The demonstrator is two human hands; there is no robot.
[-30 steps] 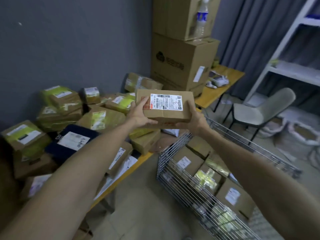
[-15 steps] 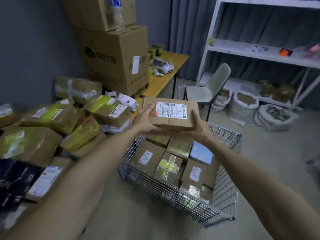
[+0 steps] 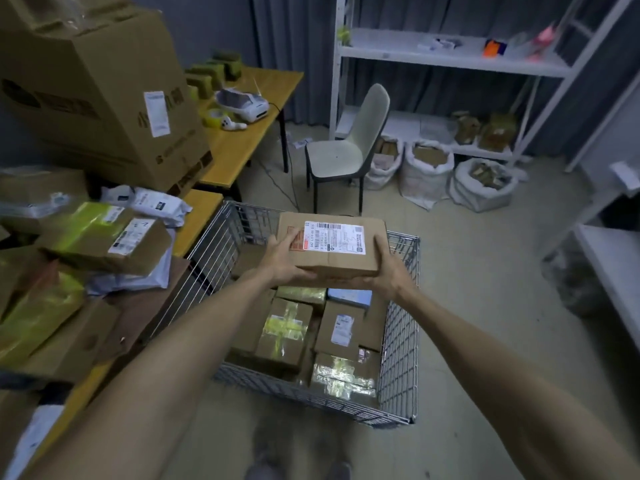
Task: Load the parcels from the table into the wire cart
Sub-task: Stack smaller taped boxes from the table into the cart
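Observation:
A flat brown cardboard parcel [image 3: 343, 258] with a white barcode label on top hangs level above the far half of the wire cart [image 3: 398, 358]. My left hand [image 3: 284, 261] grips its left end and my right hand [image 3: 386, 268] grips its right end, thumbs on top. Inside the cart lie several taped parcels [image 3: 287, 330], packed side by side. On the wooden table [image 3: 204, 216] at the left, more parcels [image 3: 107, 237] and grey mail bags are heaped.
Big stacked cartons [image 3: 97, 84] stand on the table at the back left, with a label printer [image 3: 242, 103] and tape beside them. Behind the cart are a pale chair [image 3: 346, 150], white sacks [image 3: 481, 185] and a white shelf rack [image 3: 450, 60]. A white surface [image 3: 616, 271] lies at right.
I have turned right from the table. The parcel in both hands has travelled from over the table's pile to above the cart and now sits lower over it.

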